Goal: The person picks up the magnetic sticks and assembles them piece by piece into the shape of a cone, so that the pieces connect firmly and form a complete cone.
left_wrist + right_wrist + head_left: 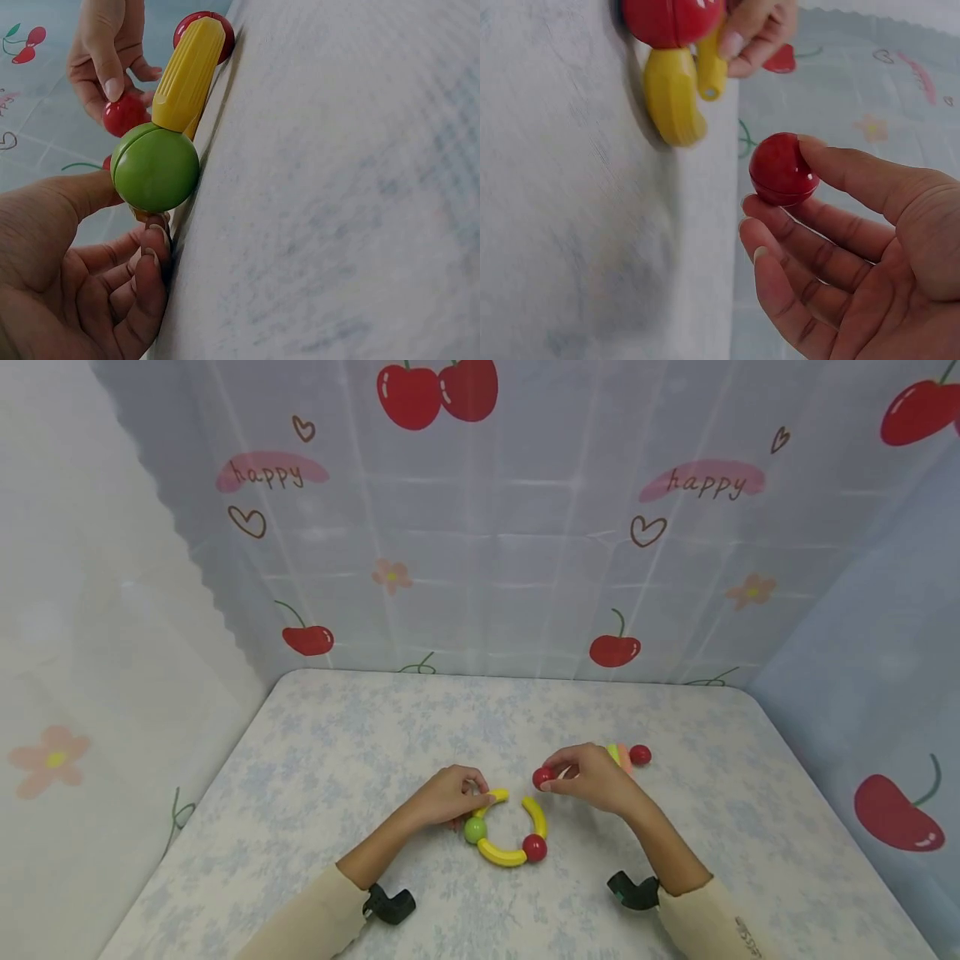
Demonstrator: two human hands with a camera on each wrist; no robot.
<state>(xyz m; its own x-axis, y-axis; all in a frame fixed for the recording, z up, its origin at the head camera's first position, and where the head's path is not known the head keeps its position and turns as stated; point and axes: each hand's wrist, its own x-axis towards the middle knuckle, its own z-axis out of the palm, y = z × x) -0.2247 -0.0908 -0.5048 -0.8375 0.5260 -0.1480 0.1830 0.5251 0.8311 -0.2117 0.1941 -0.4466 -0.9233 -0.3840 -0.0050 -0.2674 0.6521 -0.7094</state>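
Observation:
An open ring of toy pieces lies on the table in the head view: curved yellow rods (pixel 501 855), a green ball (pixel 476 831) and a red ball (pixel 535 848). The ring's gap faces the far side. My left hand (pixel 448 795) pinches the upper-left yellow rod (pixel 498 795), which joins the green ball; in the left wrist view the green ball (pixel 155 168) mostly hides that rod. Between thumb and fingertips, my right hand (pixel 596 777) holds a loose red ball (pixel 783 169), right of the gap. Close by is the free end of the right yellow rod (pixel 535 814).
Beyond the right hand lie lime and orange pieces (pixel 623 758), partly hidden by it, with another red ball (pixel 640 755) beside them. Black wrist devices (pixel 392 906) sit by both sleeves. A cherry-printed curtain (pixel 480 610) rises behind the pale patterned table (pixel 337 718).

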